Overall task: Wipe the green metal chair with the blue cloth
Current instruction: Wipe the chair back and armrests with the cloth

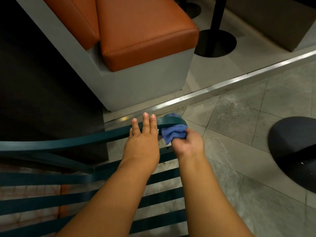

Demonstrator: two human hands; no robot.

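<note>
Grey floor tiles (239, 117) and an orange-cushioned bench (145, 31) lie beyond the green metal chair (68, 142). Flat and straight-fingered, the left hand (143, 134) rests on its curved arm. Just beside it, the right hand (188, 142) grips the blue cloth (172, 134) bunched around the arm's end. No writing is readable.

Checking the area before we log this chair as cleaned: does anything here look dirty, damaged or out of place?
The floor tiles beside the metal threshold strip carry whitish, dusty scuffing. Brownish specks show under the green chair rail, near the blue cloth in the right hand. Nothing looks broken or spilled.
</note>
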